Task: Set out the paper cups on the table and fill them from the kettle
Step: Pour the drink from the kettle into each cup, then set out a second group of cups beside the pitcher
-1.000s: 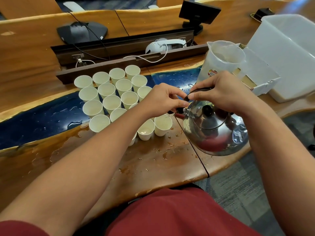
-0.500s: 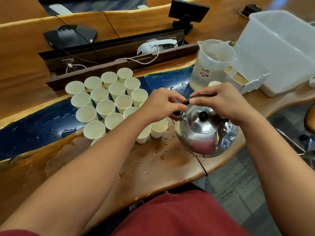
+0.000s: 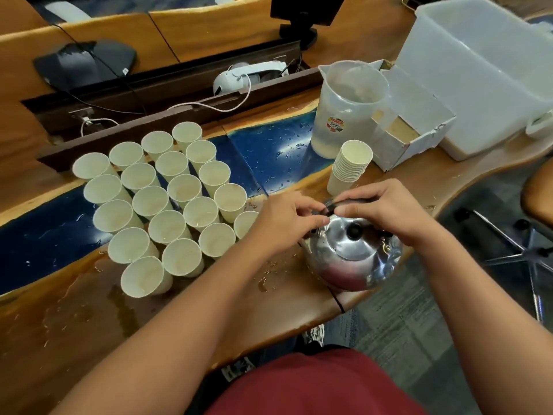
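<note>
A shiny steel kettle (image 3: 353,256) with a black lid knob stands on the wet wooden table (image 3: 89,319) near its front right edge. Both hands meet over it: my left hand (image 3: 284,220) and my right hand (image 3: 386,211) each pinch the kettle's black handle above the lid. Several white paper cups (image 3: 167,199) stand upright in close rows to the left of the kettle; one cup is partly hidden behind my left hand. A stack of nested paper cups (image 3: 350,166) stands just behind the kettle.
A clear plastic jug (image 3: 347,106) stands behind the cup stack, with a white cardboard box (image 3: 413,121) and a large translucent bin (image 3: 478,70) to its right. Cables and a white device (image 3: 248,76) lie in the recessed trough behind. Water drops cover the table.
The view has shifted so the cups and the stack show more fully. Both hands stay on the kettle's handle, and the kettle has stayed on the table.
</note>
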{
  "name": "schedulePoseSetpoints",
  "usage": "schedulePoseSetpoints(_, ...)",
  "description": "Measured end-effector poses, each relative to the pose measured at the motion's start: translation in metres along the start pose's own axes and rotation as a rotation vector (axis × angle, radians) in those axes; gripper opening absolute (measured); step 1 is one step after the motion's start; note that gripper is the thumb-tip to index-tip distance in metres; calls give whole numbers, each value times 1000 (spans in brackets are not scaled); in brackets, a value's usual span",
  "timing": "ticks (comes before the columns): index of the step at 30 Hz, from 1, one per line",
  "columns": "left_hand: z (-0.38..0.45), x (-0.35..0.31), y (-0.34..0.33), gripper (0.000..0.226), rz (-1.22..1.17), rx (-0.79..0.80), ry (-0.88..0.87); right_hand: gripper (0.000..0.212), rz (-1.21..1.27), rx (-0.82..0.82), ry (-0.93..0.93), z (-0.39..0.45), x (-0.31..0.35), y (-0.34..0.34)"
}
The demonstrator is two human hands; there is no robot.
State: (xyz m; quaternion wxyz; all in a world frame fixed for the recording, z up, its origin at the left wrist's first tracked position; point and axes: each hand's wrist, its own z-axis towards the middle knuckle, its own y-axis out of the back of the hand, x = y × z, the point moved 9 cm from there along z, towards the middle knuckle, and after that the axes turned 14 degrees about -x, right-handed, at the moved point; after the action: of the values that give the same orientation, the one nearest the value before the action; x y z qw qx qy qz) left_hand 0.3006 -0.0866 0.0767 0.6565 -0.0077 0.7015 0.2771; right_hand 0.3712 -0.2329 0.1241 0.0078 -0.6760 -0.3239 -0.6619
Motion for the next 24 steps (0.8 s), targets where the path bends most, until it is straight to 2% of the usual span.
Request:
schedulePoseSetpoints(5, -7, 11, -38, 20, 101, 19, 38, 24, -7, 102, -98, 12, -44, 8)
schedulePoseSetpoints(11, -13, 15, -72, 29, 178, -5, 44, 21, 30, 189, -126, 30, -76, 20)
schedulePoseSetpoints(17, -2, 8, -90, 37, 279, -97, 10, 22, 51, 210, -163, 56, -106, 35)
schedulePoseSetpoints(22, -2, -3, -105, 45, 493, -182, -63, 20, 78, 252, -137, 72, -107, 44)
schedulePoseSetpoints(24, -3, -6, -110, 54, 609, -187, -91, 18, -3, 259, -85, 77, -106, 45)
